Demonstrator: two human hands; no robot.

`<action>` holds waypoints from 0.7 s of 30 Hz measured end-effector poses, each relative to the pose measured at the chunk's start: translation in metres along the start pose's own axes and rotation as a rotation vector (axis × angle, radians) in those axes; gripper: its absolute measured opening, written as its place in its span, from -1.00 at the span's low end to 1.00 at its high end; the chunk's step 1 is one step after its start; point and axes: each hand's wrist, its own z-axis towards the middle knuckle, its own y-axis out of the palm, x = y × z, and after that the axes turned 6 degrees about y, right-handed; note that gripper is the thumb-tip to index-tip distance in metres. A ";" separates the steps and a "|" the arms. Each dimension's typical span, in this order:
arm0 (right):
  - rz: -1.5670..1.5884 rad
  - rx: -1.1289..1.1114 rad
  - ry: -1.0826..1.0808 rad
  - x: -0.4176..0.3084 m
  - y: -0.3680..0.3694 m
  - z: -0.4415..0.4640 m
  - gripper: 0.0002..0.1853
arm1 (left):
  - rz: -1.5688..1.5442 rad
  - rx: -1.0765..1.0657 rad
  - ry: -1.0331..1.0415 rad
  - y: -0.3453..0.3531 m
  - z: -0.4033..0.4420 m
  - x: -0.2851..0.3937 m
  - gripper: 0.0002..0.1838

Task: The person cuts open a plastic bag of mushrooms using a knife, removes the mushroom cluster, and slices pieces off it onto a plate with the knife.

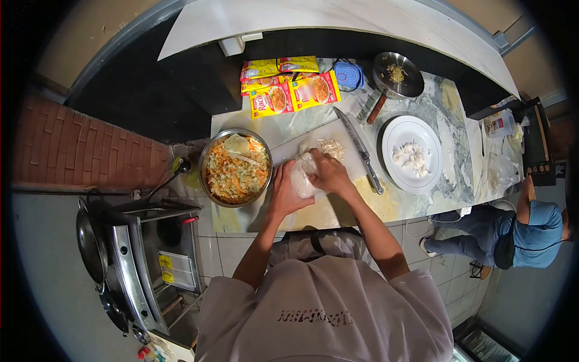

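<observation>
Both my hands are on a whitish, translucent bag or bundle at the near edge of a white cutting board. My left hand is wrapped round its left and near side. From the right, my right hand grips its upper part with bent fingers. Pale shredded strips lie on the board just beyond the bundle. A knife rests along the board's right side, blade pointing away. Left of my hands stands a metal bowl of shredded vegetables.
A white plate with white pieces, a pan with a wooden handle, yellow packets and a blue lidded container are on the marble counter. A stove stands left; a person is at right.
</observation>
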 end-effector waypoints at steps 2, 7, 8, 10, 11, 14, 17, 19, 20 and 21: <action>0.058 0.032 -0.031 0.012 0.009 0.003 -0.31 | -0.017 0.006 0.010 0.001 -0.001 -0.002 0.11; 0.254 0.112 -0.116 0.022 -0.001 -0.013 -0.31 | -0.040 0.010 0.048 0.003 -0.003 -0.007 0.12; 0.339 0.092 -0.084 0.024 -0.004 -0.016 -0.31 | -0.035 0.018 0.060 0.003 -0.003 -0.008 0.12; 0.426 0.076 -0.048 0.033 -0.008 -0.019 -0.30 | -0.030 0.022 0.077 0.000 -0.002 -0.006 0.12; 0.533 0.085 -0.108 0.040 -0.010 -0.020 -0.30 | -0.021 0.016 0.074 -0.002 -0.001 -0.005 0.12; 0.620 0.118 -0.172 0.051 -0.020 -0.028 -0.31 | -0.031 -0.005 0.068 0.001 0.003 -0.006 0.11; 0.717 0.048 -0.181 0.044 -0.046 -0.047 -0.32 | -0.025 -0.061 0.073 -0.004 0.009 0.000 0.11; 0.746 0.080 -0.163 0.050 -0.049 -0.054 -0.31 | -0.001 -0.101 0.084 -0.007 0.015 0.004 0.12; 0.775 0.100 -0.150 0.053 -0.049 -0.057 -0.30 | 0.044 -0.128 0.095 -0.008 0.016 0.005 0.13; 0.812 0.118 -0.173 0.054 -0.051 -0.061 -0.30 | 0.092 -0.153 0.105 -0.008 0.017 0.007 0.14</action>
